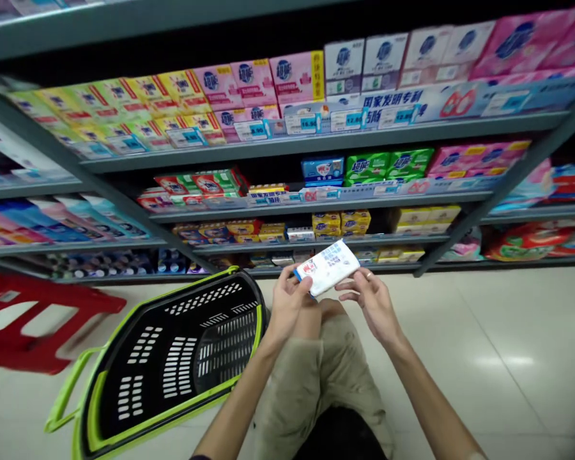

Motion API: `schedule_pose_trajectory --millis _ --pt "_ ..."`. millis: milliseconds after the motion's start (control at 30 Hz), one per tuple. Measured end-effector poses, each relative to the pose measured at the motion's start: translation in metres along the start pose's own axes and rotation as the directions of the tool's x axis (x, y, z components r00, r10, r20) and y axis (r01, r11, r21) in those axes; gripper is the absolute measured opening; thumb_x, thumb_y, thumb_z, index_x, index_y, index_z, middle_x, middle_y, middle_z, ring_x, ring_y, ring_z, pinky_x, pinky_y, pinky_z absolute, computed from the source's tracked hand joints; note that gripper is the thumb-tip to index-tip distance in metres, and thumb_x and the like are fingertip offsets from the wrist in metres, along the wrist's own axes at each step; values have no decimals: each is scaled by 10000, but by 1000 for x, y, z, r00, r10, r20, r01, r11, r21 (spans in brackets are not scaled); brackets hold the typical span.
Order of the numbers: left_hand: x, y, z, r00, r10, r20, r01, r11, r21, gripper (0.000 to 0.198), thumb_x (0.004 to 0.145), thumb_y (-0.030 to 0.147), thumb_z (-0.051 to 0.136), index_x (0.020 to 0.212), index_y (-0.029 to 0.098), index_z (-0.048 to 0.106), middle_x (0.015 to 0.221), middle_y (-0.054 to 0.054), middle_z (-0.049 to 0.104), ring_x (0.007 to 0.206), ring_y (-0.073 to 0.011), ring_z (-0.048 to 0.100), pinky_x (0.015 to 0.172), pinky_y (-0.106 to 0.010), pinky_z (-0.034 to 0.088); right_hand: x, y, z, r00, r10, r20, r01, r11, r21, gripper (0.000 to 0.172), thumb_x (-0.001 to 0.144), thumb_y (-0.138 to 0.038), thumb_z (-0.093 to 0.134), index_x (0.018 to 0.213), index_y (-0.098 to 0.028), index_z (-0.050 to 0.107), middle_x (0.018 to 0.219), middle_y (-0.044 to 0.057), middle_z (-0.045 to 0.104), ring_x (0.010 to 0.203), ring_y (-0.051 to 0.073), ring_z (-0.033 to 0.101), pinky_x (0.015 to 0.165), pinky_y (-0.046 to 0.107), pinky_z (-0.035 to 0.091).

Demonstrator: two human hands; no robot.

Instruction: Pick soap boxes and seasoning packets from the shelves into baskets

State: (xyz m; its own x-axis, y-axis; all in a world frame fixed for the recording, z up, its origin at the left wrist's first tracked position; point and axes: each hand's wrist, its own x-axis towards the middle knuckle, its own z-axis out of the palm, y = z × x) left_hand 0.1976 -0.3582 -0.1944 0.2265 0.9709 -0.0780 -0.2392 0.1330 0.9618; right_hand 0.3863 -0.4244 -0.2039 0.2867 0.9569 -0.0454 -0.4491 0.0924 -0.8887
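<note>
A white packet (328, 267) with blue and red print, perhaps a wrapped bar of soap, is held up above my knees. My left hand (291, 297) grips its left end, thumb on top. At its right corner, the fingertips of my right hand (371, 300) are close to or touching the packet; the fingers are partly spread and not wrapped round it. A black shopping basket (172, 348) with green trim stands on the floor to the left of my legs, its slotted inside facing up toward me.
In front, shelves (287, 145) carry yellow, pink, white and green soap packs with price tags. A red plastic stool (33, 326) is at the far left. Pale floor tiles (483, 358) stretch to the right. More bagged goods (531, 239) sit on the right-hand lower shelf.
</note>
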Motion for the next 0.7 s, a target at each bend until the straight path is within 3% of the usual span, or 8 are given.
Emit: schedule_pose_trajectory --millis 133,233,333,467,600,700 --pt "19 11 -18 997 81 9 -81 996 21 683 856 517 873 1436 248 634 1363 -119 767 1247 -269 752 1077 -367 616 24 -4 4 997 21 76 -13 995 -102 617 931 -572 805 1407 -259 567 933 37 780 794 208 763 776 365 654" --pt "31 17 -24 993 118 -23 -118 993 -9 669 874 501 863 1445 244 628 1369 -124 767 1249 -276 755 1081 -392 626 43 -7 8 992 -25 121 50 977 -208 545 894 -554 845 1301 -243 658 1105 77 791 920 215 757 843 365 654" --pt "45 21 -28 979 183 -90 -183 983 7 584 850 483 889 1317 216 661 1235 -124 816 1120 -266 797 1004 -404 654 65 -3 12 985 -104 137 138 955 -264 496 861 -502 886 1249 -244 716 1231 75 767 1077 209 732 967 343 629" --pt "78 24 -39 926 358 -122 -324 918 228 398 894 458 845 1179 188 784 1215 -110 822 1127 -243 780 1066 -412 623 108 9 18 973 -169 155 207 936 -284 601 820 -463 913 1331 -232 698 1264 87 765 1072 210 741 1002 376 630" --pt "133 14 -65 848 526 -66 -423 746 514 334 931 418 799 1170 189 847 1217 -112 809 1135 -242 748 1052 -413 611 168 15 32 918 -301 259 393 778 -490 510 839 -410 869 1264 -167 727 1193 111 793 1039 229 761 973 407 634" --pt "175 -4 -89 822 562 -94 -418 706 572 298 925 324 794 1166 158 848 1097 -106 820 985 -217 755 945 -373 618 209 25 48 871 -330 363 491 580 -650 370 844 -319 827 1149 -128 738 1053 113 805 967 244 767 929 411 618"
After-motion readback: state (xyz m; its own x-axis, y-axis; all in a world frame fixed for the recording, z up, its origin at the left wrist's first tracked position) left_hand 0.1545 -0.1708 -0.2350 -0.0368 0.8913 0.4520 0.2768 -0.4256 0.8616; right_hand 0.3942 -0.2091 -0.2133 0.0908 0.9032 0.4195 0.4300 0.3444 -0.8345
